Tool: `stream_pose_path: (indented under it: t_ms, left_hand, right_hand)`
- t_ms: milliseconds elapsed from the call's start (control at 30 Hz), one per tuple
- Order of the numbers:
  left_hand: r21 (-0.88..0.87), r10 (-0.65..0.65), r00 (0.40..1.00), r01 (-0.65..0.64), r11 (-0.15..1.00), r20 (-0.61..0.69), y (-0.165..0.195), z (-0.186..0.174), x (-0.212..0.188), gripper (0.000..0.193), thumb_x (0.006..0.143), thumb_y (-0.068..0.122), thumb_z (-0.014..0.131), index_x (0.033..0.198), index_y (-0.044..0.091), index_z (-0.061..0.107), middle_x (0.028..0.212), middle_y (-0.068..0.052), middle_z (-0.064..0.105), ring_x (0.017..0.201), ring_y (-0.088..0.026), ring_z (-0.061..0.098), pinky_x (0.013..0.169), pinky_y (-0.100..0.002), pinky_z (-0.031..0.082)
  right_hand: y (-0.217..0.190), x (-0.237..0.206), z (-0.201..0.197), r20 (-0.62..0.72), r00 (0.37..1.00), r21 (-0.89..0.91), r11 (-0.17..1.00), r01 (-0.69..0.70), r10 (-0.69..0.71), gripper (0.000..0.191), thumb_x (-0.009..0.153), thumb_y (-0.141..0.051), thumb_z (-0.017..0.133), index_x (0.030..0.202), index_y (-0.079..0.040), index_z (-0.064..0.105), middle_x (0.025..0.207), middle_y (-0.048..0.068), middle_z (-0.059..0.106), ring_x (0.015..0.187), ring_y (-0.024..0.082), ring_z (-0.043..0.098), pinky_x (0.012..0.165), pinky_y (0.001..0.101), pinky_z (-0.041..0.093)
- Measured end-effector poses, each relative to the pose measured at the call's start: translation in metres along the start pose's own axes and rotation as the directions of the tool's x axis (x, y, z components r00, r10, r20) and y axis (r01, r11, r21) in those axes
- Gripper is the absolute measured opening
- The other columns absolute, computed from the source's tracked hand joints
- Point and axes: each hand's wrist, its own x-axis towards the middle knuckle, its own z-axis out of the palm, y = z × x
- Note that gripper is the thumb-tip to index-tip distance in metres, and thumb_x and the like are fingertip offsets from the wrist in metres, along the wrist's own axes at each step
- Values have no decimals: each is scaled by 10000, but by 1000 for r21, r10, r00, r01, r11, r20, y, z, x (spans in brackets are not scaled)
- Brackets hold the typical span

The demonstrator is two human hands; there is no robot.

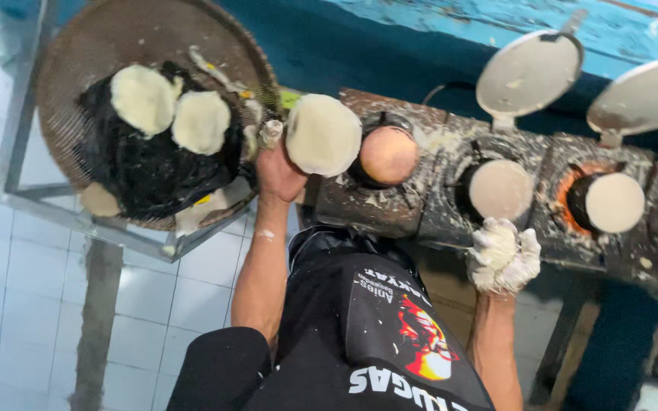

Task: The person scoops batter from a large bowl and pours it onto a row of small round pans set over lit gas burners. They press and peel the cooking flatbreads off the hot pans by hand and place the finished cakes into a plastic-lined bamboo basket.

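Note:
My left hand (278,173) is raised and grips a round, flat, pale cake (323,135) by its edge, between the woven tray and the stove. My right hand (503,256) is coated in white batter, with its fingers curled into a fist just in front of the stove (390,209). The nearest mould holds a browned round cake (388,154). Two moulds further right hold pale batter discs (500,189) (613,202). Two round metal lids (528,72) (643,95) stand tipped open behind them.
A round woven tray (62,91) on a metal frame stand (32,194) at the left carries a black plastic sheet (146,171) with two pale cakes (144,97) (201,122) and scraps. White floor tiles (32,304) lie below. A blue wall (420,30) runs behind the stove.

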Motion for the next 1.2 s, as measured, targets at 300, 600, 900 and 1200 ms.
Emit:
stream_pose_path:
  t_ms: [300, 600, 900, 1200]
  left_hand:
    - [412, 524, 851, -494, 765, 48, 146, -13, -75, 675, 809, -99, 671, 1449, 38, 506, 1393, -123, 617, 1305, -294, 604, 1109, -452, 535]
    - [875, 816, 524, -245, 417, -243, 242, -72, -117, 863, 703, -121, 629, 1490, 91, 347, 1412, -184, 530, 1252, -319, 562, 1069, -428, 455]
    - [557, 693, 572, 433, -709, 438, 200, -87, -117, 654, 1045, 218, 680, 1608, 115, 365, 1628, -305, 305, 1545, -452, 267, 1293, -540, 270]
    - [739, 494, 870, 337, -583, -8, 177, -74, -87, 931, 984, 660, 520, 1613, 48, 213, 1619, -334, 282, 1500, -516, 272, 1212, -574, 265]
  right_hand:
    - [63, 58, 38, -115, 992, -159, 985, -73, 55, 476, 1095, -460, 535, 1196, -13, 664, 1151, 197, 672, 850, 319, 599, 600, 374, 513]
    - [125, 75, 30, -112, 993, -396, 915, -84, 42, 487, 1147, -422, 530, 1251, 35, 661, 1228, 215, 692, 937, 334, 660, 665, 403, 579]
    - [140, 38, 65, 85, 996, -830, 555, 49, 39, 548, 1030, -329, 548, 1397, 78, 567, 1505, 197, 562, 1393, 314, 528, 1216, 452, 369]
    - [99, 45, 63, -11, 967, -650, 737, 186, -254, 560, 1144, -405, 546, 1557, -29, 507, 1304, 167, 549, 1257, 315, 538, 1078, 541, 502]
